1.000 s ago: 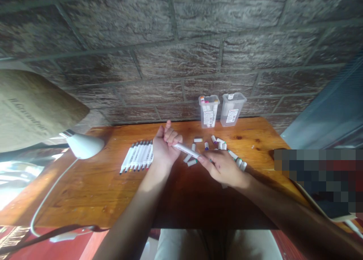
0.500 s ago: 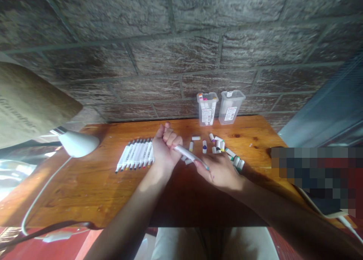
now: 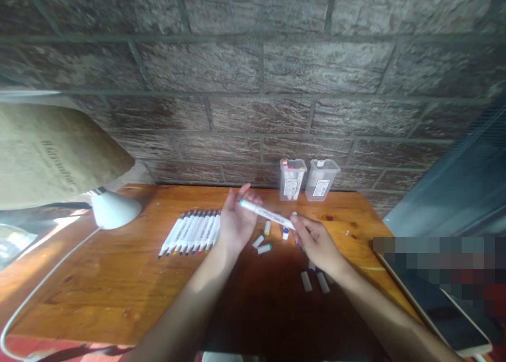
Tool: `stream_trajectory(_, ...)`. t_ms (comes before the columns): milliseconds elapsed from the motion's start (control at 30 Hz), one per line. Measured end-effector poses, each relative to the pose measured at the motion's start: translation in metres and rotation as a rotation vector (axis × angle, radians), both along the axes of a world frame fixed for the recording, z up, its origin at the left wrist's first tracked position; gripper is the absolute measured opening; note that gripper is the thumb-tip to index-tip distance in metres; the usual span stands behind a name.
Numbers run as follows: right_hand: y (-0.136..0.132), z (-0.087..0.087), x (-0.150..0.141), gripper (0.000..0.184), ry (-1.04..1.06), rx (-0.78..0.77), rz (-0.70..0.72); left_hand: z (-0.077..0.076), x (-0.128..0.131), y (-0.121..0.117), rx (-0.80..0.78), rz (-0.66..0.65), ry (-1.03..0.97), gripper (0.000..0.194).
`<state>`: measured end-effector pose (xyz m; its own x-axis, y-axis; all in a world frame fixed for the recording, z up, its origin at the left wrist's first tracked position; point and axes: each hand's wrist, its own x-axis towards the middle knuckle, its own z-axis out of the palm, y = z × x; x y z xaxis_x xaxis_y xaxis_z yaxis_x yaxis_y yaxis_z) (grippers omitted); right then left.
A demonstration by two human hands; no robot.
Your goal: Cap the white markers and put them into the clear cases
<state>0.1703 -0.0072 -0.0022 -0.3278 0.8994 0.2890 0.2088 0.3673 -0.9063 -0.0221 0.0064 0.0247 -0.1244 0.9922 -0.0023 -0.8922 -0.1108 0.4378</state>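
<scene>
White marker (image 3: 269, 214): located above the wooden table (image 3: 98, 267), raised between my two hands and lying aslant, its teal-ended tip toward the left. My right hand (image 3: 316, 241) is closed on the opposite end, thumb and fingers pinching it. My left hand (image 3: 239, 222) is open, palm up, fingers loosely curled; the teal end lies across it in view, and whether it touches the skin I cannot tell.

Beside my left hand I record a row of white markers (image 3: 192, 233), laid side by side, their near tips in differing colours. Short white caps lie scattered between and below my hands, among them one with a blue band (image 3: 285, 233) and one with a green end (image 3: 264, 248); my right hand hides part of this group. Against the brick wall (image 3: 237, 114) stand two clear containers: the left one (image 3: 291, 187) holds several upright markers; the right one (image 3: 321, 187) bears a printed label.
</scene>
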Motion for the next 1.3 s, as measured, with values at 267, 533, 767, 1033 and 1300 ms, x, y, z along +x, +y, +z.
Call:
stream_trajectory(267, 0.011, 0.0, 0.005, 0.05, 0.343, -0.317, -0.011, -0.003, 0.005, -0.002, 0.136, 0.094, 0.455, 0.025)
stream_trajectory(533, 0.01, -0.001, 0.004, 0.049, 0.351, -0.311, -0.027, 0.0, 0.004, -0.006, 0.149, 0.168, 0.475, 0.025)
stream_trajectory(767, 0.011, 0.002, 0.007, 0.049, 0.363, -0.287, -0.053, 0.001, 0.004, -0.007, 0.146, 0.172, 0.508, 0.028)
stream_trajectory(1033, 0.004, 0.005, 0.009, 0.05, 0.302, -0.252, 0.033, 0.002, 0.001, -0.005, 0.167, 0.16, 0.449, 0.028)
stream_trajectory(1300, -0.003, 0.016, 0.009, 0.031, 0.122, -0.259, 0.272, -0.002, 0.004, -0.006, 0.168, 0.149, 0.478, 0.024)
